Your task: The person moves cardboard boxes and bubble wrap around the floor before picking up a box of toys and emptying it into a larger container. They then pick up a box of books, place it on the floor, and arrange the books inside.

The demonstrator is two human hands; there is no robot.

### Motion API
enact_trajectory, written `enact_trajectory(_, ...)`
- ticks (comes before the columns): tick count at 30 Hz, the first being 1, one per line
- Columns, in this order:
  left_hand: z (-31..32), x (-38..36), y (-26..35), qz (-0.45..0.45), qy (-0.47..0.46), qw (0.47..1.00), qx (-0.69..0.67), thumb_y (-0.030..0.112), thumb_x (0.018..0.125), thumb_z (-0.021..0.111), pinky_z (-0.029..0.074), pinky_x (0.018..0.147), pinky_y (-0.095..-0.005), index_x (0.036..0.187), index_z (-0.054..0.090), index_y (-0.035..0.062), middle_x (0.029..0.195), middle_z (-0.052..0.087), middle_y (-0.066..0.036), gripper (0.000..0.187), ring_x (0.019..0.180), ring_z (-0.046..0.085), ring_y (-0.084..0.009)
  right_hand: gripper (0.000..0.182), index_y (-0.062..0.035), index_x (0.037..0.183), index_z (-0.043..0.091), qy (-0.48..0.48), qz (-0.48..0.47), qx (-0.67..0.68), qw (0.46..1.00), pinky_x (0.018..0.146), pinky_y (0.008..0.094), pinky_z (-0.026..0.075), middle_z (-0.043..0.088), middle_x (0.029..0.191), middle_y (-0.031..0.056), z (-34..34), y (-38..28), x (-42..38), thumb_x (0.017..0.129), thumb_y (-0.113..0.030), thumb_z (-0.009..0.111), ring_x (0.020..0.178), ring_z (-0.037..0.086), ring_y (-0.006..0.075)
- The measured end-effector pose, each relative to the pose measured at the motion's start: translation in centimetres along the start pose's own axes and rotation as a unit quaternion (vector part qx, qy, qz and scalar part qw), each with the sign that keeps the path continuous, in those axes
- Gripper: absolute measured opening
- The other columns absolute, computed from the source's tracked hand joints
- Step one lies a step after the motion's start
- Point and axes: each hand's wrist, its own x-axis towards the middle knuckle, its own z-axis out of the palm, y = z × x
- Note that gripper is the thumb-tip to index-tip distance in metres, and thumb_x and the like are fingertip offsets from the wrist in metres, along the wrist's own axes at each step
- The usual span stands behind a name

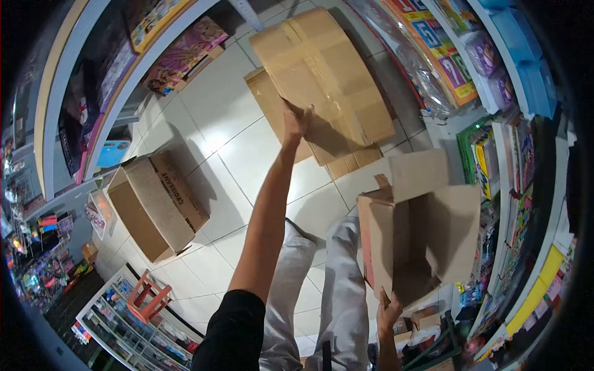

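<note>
My left hand is stretched forward to the near left edge of a large taped cardboard box, its thumb and fingers apart around that edge. Under and beside this box lies more flattened cardboard. On the right, an open cardboard box with raised flaps has its lower corner in my right hand, whose fingers are closed on it. The inside that shows is bare cardboard.
An open box with printed lettering stands on the tiled floor at the left. A red stool is at the lower left. Stocked shelves line both sides. Small boxes sit at the lower right.
</note>
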Motion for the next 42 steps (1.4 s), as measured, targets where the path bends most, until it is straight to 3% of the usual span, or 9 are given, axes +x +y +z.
enact_trajectory(12, 0.5, -3.8, 2.7, -0.217, -0.006, 0.976, 0.023, 0.035, 0.080, 0.062, 0.046, 0.077, -0.0387, 0.131, 0.019, -0.0016, 0.121, 0.039, -0.025, 0.076, 0.096, 0.054, -0.0315, 0.029, -0.0035, 0.095, 0.060, 0.050, -0.080, -0.037, 0.995, 0.067, 0.0453, 0.044, 0.060, 0.088, 0.0198, 6.1, 5.2, 3.3, 0.083, -0.030, 0.055, 0.080, 0.058, 0.0375)
enact_trajectory(16, -1.6, -12.3, 4.5, -0.092, -0.138, 0.986, 0.029, 0.025, 0.087, 0.054, 0.043, 0.084, -0.0348, 0.131, 0.024, 0.0055, 0.123, 0.041, -0.013, 0.057, 0.107, 0.046, -0.0245, 0.023, -0.0078, 0.097, 0.060, 0.007, -0.088, -0.119, 0.989, 0.072, 0.0436, 0.044, 0.061, 0.092, 0.0165, 6.3, 7.0, 4.2, 0.082, -0.024, 0.057, 0.083, 0.058, 0.0342)
enact_trajectory(21, -4.7, -16.8, 9.1, -0.320, -0.444, 0.837, -0.023, 0.025, 0.085, 0.056, 0.043, 0.077, -0.0266, 0.125, 0.040, 0.0044, 0.106, 0.055, -0.006, 0.047, 0.091, 0.051, -0.0142, 0.022, -0.0113, 0.100, 0.059, 0.031, -0.260, -0.081, 0.962, 0.076, 0.0430, 0.043, 0.062, 0.090, 0.0135, 3.6, 6.8, 3.8, 0.079, -0.019, 0.059, 0.081, 0.058, 0.0322)
enact_trajectory(26, -7.3, -18.8, 11.0, -0.410, -0.301, 0.820, -0.263, 0.024, 0.084, 0.058, 0.043, 0.088, -0.0355, 0.129, 0.034, 0.0049, 0.124, 0.044, -0.013, 0.055, 0.109, 0.047, -0.0220, 0.031, -0.0068, 0.085, 0.063, -0.047, -0.201, -0.008, 0.979, 0.088, 0.0418, 0.033, 0.058, 0.088, 0.0120, -3.0, 4.0, 5.3, 0.061, -0.024, 0.073, 0.088, 0.051, 0.0294)
enact_trajectory(29, -6.7, -20.2, 15.2, -0.091, -0.259, 0.960, -0.054, 0.043, 0.068, 0.070, 0.018, 0.105, -0.0500, 0.128, 0.036, 0.0095, 0.136, 0.029, -0.012, 0.076, 0.123, 0.033, -0.0304, 0.031, -0.0055, 0.080, 0.060, 0.017, -0.307, -0.054, 0.950, 0.090, 0.0410, 0.032, 0.057, 0.085, 0.0133, -8.5, 0.1, 7.2, 0.058, -0.023, 0.070, 0.093, 0.049, 0.0312)
enact_trajectory(32, -7.6, -18.1, 18.1, 0.240, -0.390, 0.838, 0.297, 0.057, 0.056, 0.071, 0.010, 0.106, -0.0512, 0.120, 0.044, 0.0083, 0.130, 0.039, -0.012, 0.085, 0.124, 0.030, -0.0337, 0.041, -0.0052, 0.084, 0.057, -0.006, -0.333, -0.048, 0.942, 0.092, 0.0416, 0.029, 0.056, 0.077, 0.0124, -10.5, 1.8, 11.4, 0.059, -0.036, 0.069, 0.088, 0.051, 0.0294)
enact_trajectory(35, -6.0, -17.2, 19.0, 0.202, -0.463, 0.828, 0.243, 0.064, 0.055, 0.067, 0.008, 0.107, -0.0506, 0.110, 0.050, 0.0083, 0.117, 0.051, -0.012, 0.081, 0.123, 0.032, -0.0329, 0.045, -0.0023, 0.057, 0.045, -0.031, -0.302, -0.019, 0.953, 0.064, 0.0384, 0.040, 0.043, 0.054, 0.0119, -13.2, -1.7, 15.6, 0.068, -0.042, 0.064, 0.058, 0.046, 0.0290)
enact_trajectory(39, -2.4, -16.2, 19.6, -0.013, -0.602, 0.766, 0.226, 0.057, 0.064, 0.067, 0.043, 0.074, -0.0389, 0.087, 0.060, 0.0018, 0.084, 0.060, -0.016, 0.060, 0.080, 0.058, -0.0277, 0.051, -0.0016, 0.056, 0.043, -0.262, -0.201, -0.025, 0.944, 0.051, 0.0334, 0.035, 0.041, 0.049, 0.0080, -15.5, -7.5, 21.8, 0.076, -0.045, 0.060, 0.048, 0.038, 0.0168)
enact_trajectory(42, -0.5, -17.8, 13.9, -0.149, -0.508, 0.844, 0.088, 0.050, 0.080, 0.056, 0.037, 0.046, -0.0274, 0.069, 0.060, -0.0015, 0.054, 0.052, -0.003, 0.053, 0.051, 0.045, -0.0091, 0.044, -0.0017, 0.065, 0.053, -0.271, -0.256, -0.003, 0.928, 0.053, 0.0321, 0.037, 0.046, 0.053, 0.0050, -13.7, -7.3, 26.6, 0.078, -0.043, 0.060, 0.054, 0.043, 0.0130)
